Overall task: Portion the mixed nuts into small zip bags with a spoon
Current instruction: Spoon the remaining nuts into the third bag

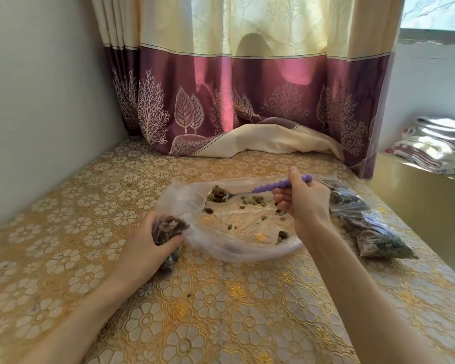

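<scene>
Two bare hands work over a scatter of mixed nuts lying on a large clear plastic bag spread flat on a table. The right hand curls its fingers round the purple ridged handle of a spoon, whose metal bowl is heaped with nuts and hovers above the far left part of the plastic. The left hand grips a small zip bag partly filled with dark nuts, fingers wrapped around it just at the near left edge of the large bag; whether its mouth is open is hard to tell. To the right, beside the right wrist, lie filled bags in a row. The table wears a gold floral tablecloth. Behind it hangs a cream and maroon curtain, and folded blankets rest far right.
</scene>
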